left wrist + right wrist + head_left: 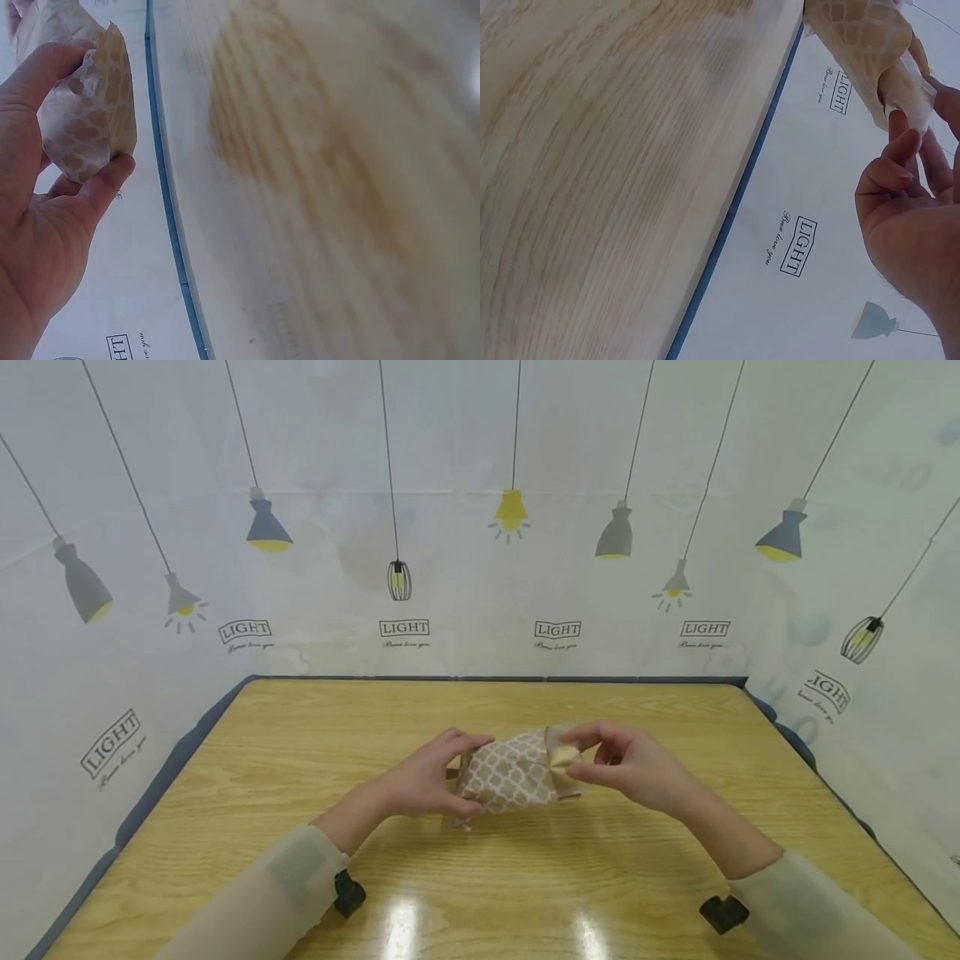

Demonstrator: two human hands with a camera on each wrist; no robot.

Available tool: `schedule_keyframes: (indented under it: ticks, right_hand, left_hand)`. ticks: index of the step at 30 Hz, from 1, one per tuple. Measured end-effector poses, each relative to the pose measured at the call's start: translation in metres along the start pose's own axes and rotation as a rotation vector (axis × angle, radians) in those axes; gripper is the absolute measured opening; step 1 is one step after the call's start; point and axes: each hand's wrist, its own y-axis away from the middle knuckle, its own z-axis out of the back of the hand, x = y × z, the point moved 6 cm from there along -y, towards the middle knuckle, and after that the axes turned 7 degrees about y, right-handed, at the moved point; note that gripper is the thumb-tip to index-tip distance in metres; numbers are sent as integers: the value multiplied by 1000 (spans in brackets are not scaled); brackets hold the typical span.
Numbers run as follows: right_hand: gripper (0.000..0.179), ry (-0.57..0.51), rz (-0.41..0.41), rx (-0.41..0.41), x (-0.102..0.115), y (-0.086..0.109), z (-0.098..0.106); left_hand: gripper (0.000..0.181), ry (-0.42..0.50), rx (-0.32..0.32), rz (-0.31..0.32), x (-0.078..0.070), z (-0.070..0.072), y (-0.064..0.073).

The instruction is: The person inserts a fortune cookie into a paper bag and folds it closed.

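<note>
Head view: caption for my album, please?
Left hand holds a trellis-patterned packet, right hand at its other end, over a wooden table.

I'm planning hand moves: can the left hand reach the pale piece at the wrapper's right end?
Probably not as held: the left hand grips the opposite end, and the patterned wrapper lies between it and the pale piece.

The left hand [429, 777] holds a wide pinch — index finger on the far side, thumb nearer the body. Facing those fingertips, the right hand [639, 768] pinches more narrowly, remaining fingers curled behind thumb and index tips — left forearm [262, 893] and right forearm [817, 902] slant outward behind the fingers.
</note>
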Motion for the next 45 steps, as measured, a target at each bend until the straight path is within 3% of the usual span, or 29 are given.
schedule_keyframes:
  ticks: [6, 13, 27, 40, 45]
  right_hand:
    - [51, 17, 7, -15, -2, 4, 6]
    - [51, -1, 12, -24, -9, 9, 12]
    - [45, 21, 31, -15, -13, 2, 2]
    - [41, 16, 45, 40, -3, -4, -9]
    - [46, 11, 38, 6, -4, -2, -7]
  left_hand:
    - [98, 26, -6, 12, -1, 2, 1]
    - [98, 39, -20, -7, -2, 5, 2]
    - [97, 60, -21, -9, -1, 5, 3]
    - [98, 62, -16, -4, -2, 4, 3]
    - [99, 71, -18, 2, -1, 5, 3]
